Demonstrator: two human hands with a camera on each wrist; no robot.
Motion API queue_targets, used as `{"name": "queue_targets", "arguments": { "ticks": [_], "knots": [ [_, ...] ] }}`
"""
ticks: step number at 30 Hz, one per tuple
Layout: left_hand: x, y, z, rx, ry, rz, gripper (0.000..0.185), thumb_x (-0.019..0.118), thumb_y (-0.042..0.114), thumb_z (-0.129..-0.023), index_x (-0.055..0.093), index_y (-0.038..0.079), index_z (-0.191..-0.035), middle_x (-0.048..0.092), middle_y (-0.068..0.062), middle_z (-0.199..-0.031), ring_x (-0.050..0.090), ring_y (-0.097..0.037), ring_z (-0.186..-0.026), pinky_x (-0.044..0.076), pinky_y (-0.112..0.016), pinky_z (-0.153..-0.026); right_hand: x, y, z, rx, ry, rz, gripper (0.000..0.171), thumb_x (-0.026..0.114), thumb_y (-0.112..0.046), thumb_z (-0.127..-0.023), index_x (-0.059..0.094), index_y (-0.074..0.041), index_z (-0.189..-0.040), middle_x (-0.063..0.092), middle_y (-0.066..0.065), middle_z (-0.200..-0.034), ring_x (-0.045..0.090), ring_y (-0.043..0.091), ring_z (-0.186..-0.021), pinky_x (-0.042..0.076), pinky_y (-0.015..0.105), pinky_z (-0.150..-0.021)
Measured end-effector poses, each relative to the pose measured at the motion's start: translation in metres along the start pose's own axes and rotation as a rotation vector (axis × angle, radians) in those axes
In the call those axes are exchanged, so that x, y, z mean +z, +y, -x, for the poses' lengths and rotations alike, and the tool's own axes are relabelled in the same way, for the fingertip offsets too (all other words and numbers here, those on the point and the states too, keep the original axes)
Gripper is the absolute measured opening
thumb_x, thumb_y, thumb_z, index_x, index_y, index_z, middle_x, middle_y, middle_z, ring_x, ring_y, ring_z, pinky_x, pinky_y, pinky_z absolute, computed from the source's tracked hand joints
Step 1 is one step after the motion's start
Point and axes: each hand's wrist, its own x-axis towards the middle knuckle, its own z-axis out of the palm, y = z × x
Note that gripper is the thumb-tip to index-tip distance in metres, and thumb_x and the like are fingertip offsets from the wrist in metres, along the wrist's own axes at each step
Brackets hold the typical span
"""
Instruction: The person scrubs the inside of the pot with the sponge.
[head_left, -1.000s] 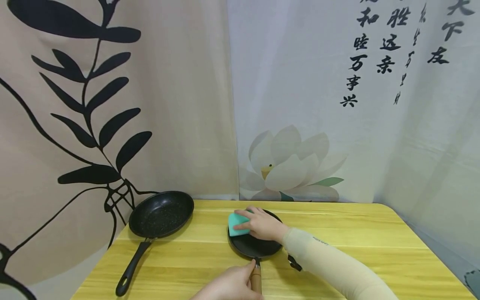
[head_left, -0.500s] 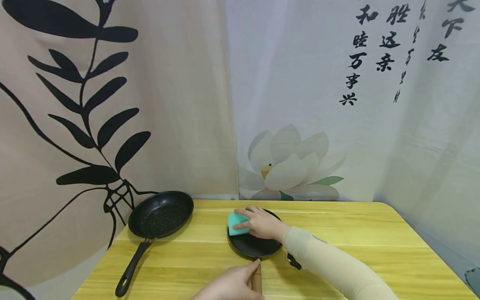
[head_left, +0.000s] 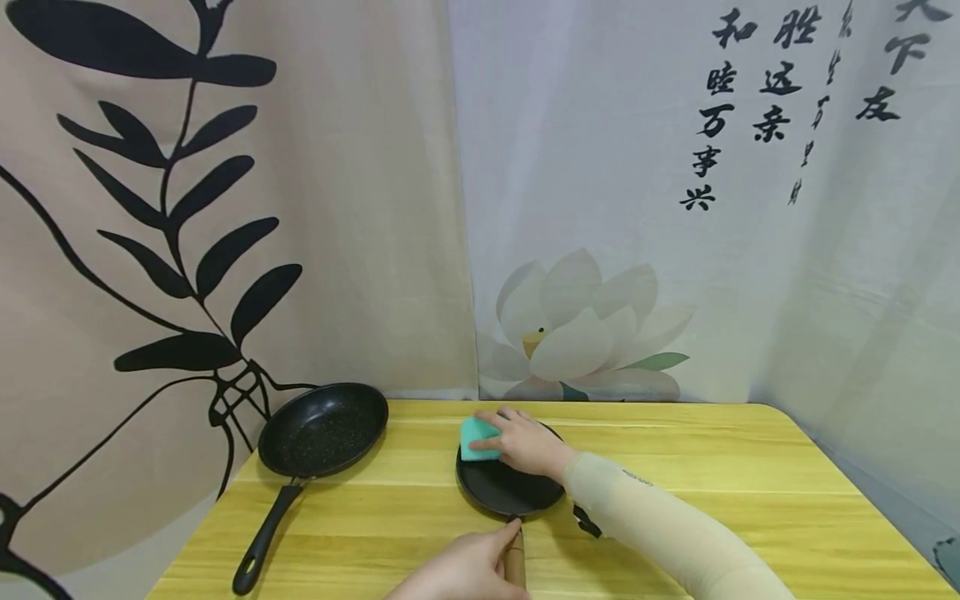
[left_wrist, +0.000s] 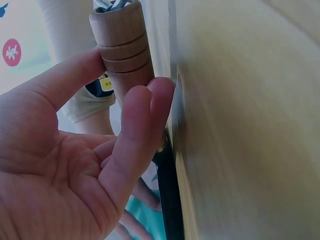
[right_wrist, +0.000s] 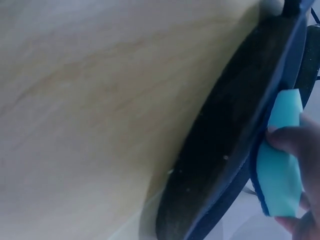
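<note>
Item 1: small black pan (head_left: 510, 487), flat on the yellow counter (head_left: 750, 467), near its middle, wooden handle (head_left: 514, 560) pointing toward you.
Item 2: your left hand (head_left: 465, 571), thumb and fingers curled round that handle at the counter's near edge.
Item 3: teal sponge (head_left: 477, 437), on the pan's far left rim.
Item 4: your right hand (head_left: 525, 446), fingers gripping the sponge and pressing it to the pan.
Item 5: larger black frying pan (head_left: 322, 429), to the left, well apart from both hands.
</note>
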Motion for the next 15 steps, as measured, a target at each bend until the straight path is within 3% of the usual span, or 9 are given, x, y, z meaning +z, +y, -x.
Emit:
{"name": "queue_targets", "arguments": {
  "ticks": [15],
  "knots": [
    [0.001, 0.000, 0.001, 0.012, 0.008, 0.001, 0.081, 0.078, 0.031, -0.082, 0.039, 0.002, -0.147, 0.059, -0.001, -0.067, 0.052, -0.014, -0.054, 0.040, -0.028, -0.051, 0.011, 0.007, 0.000, 0.175, 0.035, 0.122, 0.044, 0.066, -0.019, -0.094, 0.060, -0.041, -0.131, 0.039, 0.011, -0.149, 0.047, 0.027, -0.104, 0.046, 0.039, -0.077]
  ]
}}
